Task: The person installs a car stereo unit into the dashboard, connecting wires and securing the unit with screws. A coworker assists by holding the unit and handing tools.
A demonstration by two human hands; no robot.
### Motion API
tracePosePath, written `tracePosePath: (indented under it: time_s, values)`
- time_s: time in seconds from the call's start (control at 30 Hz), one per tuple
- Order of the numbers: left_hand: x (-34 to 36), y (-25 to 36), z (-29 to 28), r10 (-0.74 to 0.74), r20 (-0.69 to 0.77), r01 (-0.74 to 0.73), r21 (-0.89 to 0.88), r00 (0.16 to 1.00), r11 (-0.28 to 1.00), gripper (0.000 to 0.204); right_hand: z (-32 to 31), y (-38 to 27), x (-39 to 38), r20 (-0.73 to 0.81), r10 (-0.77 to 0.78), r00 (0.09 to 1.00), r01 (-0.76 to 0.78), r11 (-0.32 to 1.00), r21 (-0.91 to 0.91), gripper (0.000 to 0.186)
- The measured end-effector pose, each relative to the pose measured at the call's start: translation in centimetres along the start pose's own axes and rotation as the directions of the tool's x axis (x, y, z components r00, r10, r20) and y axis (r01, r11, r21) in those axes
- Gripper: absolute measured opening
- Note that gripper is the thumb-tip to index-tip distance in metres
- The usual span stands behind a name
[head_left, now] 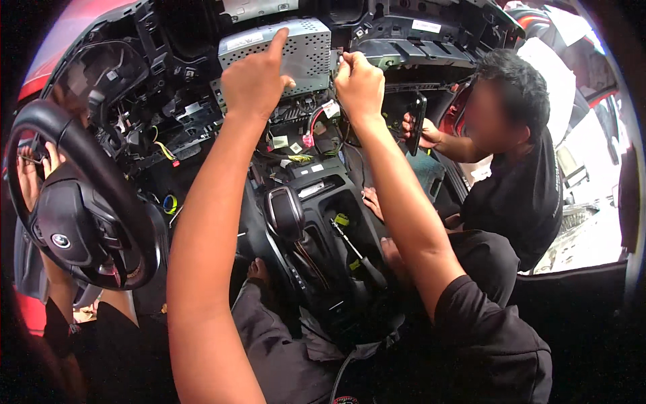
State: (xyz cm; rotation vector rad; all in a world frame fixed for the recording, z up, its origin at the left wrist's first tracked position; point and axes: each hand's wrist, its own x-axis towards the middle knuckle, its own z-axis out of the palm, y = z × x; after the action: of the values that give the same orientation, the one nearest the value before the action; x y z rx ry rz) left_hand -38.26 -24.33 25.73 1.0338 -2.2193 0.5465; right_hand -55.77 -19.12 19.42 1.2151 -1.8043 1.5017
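A silver perforated metal box (306, 57) sits in the middle of the stripped dashboard. My left hand (254, 84) rests against its front, index finger stretched up along the casing and thumb held apart; the other fingers are folded and partly hidden. At the box's right side, my right hand (361, 84) is closed in a pinch beside a metal edge. Whatever lies between those fingertips is too small to make out. Below the box hang loose wires and a red-and-white connector (309, 139).
To the left stands the steering wheel (74, 195). Between the seats are the gear lever (285, 212) and a console tray holding a screwdriver-like tool (360, 252). A co-worker (511, 148) crouches at right with a phone (416, 124). Another person's hands show beyond the wheel.
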Motion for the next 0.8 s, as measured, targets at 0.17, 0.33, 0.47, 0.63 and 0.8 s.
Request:
tracePosePath:
  time_s: [0.17,0.33,0.47,0.63,0.8]
  values:
    - [-0.3,-0.3,0.0,0.013,-0.005,-0.013,-0.018,1.0,1.0,0.085,-0.7,-0.9,0.7,0.226,-0.032,0.974,0.12,0.915,-0.386,0.024]
    - [-0.4,-0.6,0.3,0.02,-0.012,-0.02,-0.017,1.0,1.0,0.086,-0.3,-1.0,1.3,0.291,-0.124,0.949,0.259,0.834,-0.488,0.029]
    - [-0.3,0.0,0.0,0.016,0.005,-0.015,-0.017,1.0,1.0,0.087,-0.5,0.6,2.4,0.282,-0.178,0.943,0.288,0.86,-0.421,0.033]
    - [-0.4,-0.3,0.2,0.012,-0.016,-0.012,-0.004,1.0,1.0,0.086,-1.7,-0.1,2.8,0.436,-0.198,0.878,0.382,0.839,-0.388,0.034]
    - [-0.7,-0.8,0.4,0.003,-0.018,-0.003,-0.011,1.0,1.0,0.086,-1.8,-0.4,3.1,0.538,-0.209,0.816,0.444,0.823,-0.354,0.032]
